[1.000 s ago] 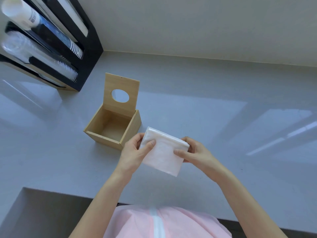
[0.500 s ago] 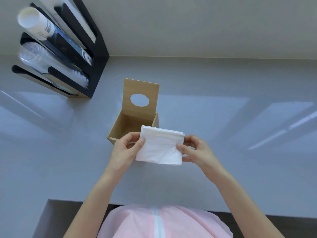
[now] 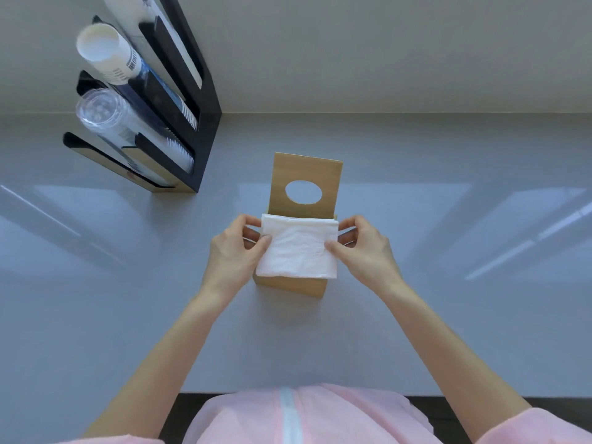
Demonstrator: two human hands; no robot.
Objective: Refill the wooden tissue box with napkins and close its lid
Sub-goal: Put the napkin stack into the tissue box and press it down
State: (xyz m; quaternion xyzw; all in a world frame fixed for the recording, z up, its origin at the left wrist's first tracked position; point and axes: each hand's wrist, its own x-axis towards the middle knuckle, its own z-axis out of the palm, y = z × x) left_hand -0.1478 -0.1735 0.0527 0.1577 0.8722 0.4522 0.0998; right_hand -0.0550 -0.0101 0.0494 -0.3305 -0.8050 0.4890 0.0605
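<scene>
- Head view: my left hand point(image 3: 238, 251) and my right hand point(image 3: 363, 248) each pinch one side edge of the stack of white napkins point(image 3: 298, 251), thumbs on top, fingers curled underneath.
- Head view, the change: a second ago I held the stack in front of and to the right of the wooden tissue box point(image 3: 290, 285), which sat off to my left; now the stack hangs squarely over the box opening and hides the inside. Only the front wall shows, below the napkins' near edge.
- Head view, the lid: the lid point(image 3: 306, 169) stands upright behind the stack, its oval hole facing me (hinged at the back, as far as I can tell), so it is out of the way.
- Head view, meaning for the task: I judge the lining-up done and the lowering next. Whether the stack already touches the rim I cannot tell. The stack looks about as wide as the box, so a corner could catch on a wall.
- Head view, surroundings: the black cup dispenser point(image 3: 192, 100) stands well apart on the grey counter point(image 3: 448, 315), no obstacle.
</scene>
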